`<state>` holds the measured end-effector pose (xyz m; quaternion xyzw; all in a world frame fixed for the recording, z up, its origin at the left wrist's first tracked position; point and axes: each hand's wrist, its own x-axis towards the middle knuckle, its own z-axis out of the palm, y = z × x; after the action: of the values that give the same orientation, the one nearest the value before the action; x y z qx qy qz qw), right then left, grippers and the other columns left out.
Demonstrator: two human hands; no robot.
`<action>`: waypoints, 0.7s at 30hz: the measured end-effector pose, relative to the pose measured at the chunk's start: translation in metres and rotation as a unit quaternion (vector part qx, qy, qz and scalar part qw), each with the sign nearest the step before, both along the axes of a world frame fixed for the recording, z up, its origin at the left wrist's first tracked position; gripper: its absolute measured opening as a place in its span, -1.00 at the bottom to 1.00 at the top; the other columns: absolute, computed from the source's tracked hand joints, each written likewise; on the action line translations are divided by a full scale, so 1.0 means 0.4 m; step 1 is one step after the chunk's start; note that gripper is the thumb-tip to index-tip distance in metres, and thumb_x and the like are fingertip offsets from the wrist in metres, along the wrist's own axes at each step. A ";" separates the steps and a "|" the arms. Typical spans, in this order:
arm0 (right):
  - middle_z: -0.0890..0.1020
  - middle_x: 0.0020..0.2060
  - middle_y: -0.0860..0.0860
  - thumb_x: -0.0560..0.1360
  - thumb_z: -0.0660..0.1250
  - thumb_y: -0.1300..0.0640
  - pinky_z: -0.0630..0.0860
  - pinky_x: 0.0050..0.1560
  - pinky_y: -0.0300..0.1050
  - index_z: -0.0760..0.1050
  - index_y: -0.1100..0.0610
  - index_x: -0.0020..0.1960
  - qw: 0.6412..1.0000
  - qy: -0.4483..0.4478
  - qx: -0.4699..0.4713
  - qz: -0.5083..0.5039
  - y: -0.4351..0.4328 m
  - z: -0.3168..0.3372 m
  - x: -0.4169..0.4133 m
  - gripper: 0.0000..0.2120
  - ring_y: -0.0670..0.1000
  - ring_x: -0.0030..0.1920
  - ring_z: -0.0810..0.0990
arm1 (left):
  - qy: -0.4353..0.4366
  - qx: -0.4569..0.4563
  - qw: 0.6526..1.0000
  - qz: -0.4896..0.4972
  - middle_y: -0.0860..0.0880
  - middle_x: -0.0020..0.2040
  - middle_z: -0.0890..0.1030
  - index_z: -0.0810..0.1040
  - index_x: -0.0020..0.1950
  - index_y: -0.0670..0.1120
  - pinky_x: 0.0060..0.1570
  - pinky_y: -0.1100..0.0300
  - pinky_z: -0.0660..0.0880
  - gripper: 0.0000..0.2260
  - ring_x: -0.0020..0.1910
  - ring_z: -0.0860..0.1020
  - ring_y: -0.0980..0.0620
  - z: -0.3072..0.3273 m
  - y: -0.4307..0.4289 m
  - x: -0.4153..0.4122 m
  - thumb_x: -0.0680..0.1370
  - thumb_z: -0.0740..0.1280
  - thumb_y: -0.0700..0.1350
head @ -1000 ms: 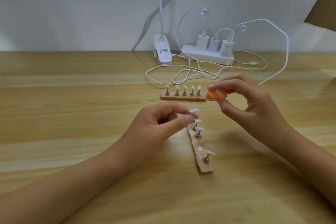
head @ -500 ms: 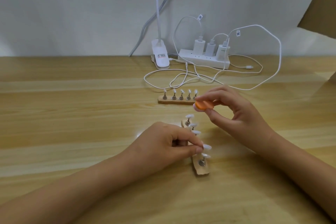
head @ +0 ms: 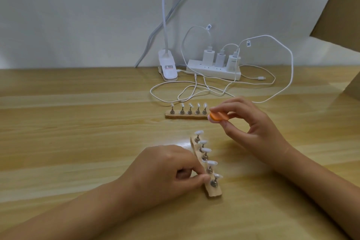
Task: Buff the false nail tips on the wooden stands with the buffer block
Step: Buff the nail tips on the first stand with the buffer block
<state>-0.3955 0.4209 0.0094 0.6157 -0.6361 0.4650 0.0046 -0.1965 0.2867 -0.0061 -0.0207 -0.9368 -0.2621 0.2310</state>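
Observation:
A near wooden stand [head: 213,191] runs away from me with several white false nail tips [head: 206,150] on metal pegs. My left hand [head: 169,171] is curled at its left edge, thumb and forefinger pinching the stand beside the fourth peg [head: 210,169]. My right hand [head: 251,122] pinches a small orange buffer block [head: 218,116] in the air, above and beyond the near stand. The block hangs just by the right end of a far wooden stand [head: 185,117], which lies crosswise and carries several more nail tips.
At the back of the wooden table [head: 78,142] stand a white power strip [head: 212,71] with three chargers and a white clip lamp base [head: 168,69]. Loose white cables [head: 194,91] loop just behind the far stand. Brown cardboard [head: 350,25] rises at the right.
My left hand carried a peg with a nail tip down into the stand's empty fourth slot and now sits lower at the stand's edge. My right hand kept the block aloft.

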 end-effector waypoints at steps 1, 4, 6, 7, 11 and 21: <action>0.60 0.08 0.05 0.49 0.39 0.43 0.54 0.12 -0.12 0.59 0.17 0.19 1.000 0.000 -0.001 -0.002 0.000 0.000 -0.001 -0.68 0.02 0.13 0.59 | 0.008 -0.026 1.000 -0.009 0.17 -0.41 0.32 0.65 -0.16 0.13 -0.39 0.39 0.29 -0.86 -0.38 0.32 0.37 0.002 0.004 0.002 0.50 0.35 0.13; 0.60 0.07 0.04 0.49 0.40 0.42 0.53 0.11 -0.17 0.60 0.16 0.19 1.000 0.004 0.003 0.002 0.000 -0.003 0.006 -0.68 0.00 0.14 0.58 | 0.034 -0.059 0.997 -0.037 0.16 -0.39 0.37 0.70 -0.04 0.15 -0.39 0.42 0.27 -0.86 -0.33 0.31 0.36 0.003 0.008 0.003 0.53 0.35 0.08; 0.59 0.07 0.02 0.49 0.40 0.42 0.53 0.11 -0.19 0.60 0.14 0.19 1.000 0.005 0.007 0.006 -0.001 -0.005 0.011 -0.67 -0.01 0.14 0.57 | 0.042 -0.080 0.994 -0.055 0.13 -0.40 0.44 0.70 0.03 0.11 -0.42 0.40 0.31 -0.84 -0.32 0.36 0.28 0.004 0.011 0.003 0.54 0.35 0.07; 0.59 0.07 0.02 0.49 0.40 0.41 0.53 0.11 -0.19 0.60 0.13 0.18 1.000 0.003 0.009 0.007 -0.002 -0.007 0.012 -0.68 -0.01 0.14 0.57 | 0.043 -0.086 0.993 -0.062 0.13 -0.41 0.45 0.70 0.05 0.10 -0.45 0.38 0.34 -0.83 -0.32 0.37 0.25 0.004 0.012 0.003 0.54 0.35 0.07; 0.59 0.05 0.02 0.49 0.37 0.32 0.51 0.09 -0.23 0.59 0.10 0.17 1.000 -0.016 0.009 0.008 -0.005 -0.008 0.020 -0.71 0.00 0.11 0.58 | 0.029 -0.110 0.991 -0.073 0.14 -0.40 0.52 0.70 0.08 0.10 -0.44 0.39 0.33 -0.81 -0.34 0.39 0.21 0.004 0.021 0.002 0.53 0.37 0.08; 0.64 0.10 0.03 0.53 0.37 0.29 0.57 0.19 -0.02 0.60 0.04 0.17 0.987 -0.157 0.025 -0.015 0.001 0.004 0.014 -0.74 0.03 0.15 0.61 | -0.008 -0.045 0.998 -0.050 0.14 -0.36 0.56 0.70 -0.02 0.14 -0.41 0.30 0.44 -0.83 -0.32 0.41 0.30 0.014 0.005 -0.007 0.53 0.32 0.09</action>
<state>-0.3901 0.4212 0.0112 0.5253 -0.6496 0.5399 -0.1031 -0.1992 0.2888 -0.0005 -0.0753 -0.9474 -0.2309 0.2087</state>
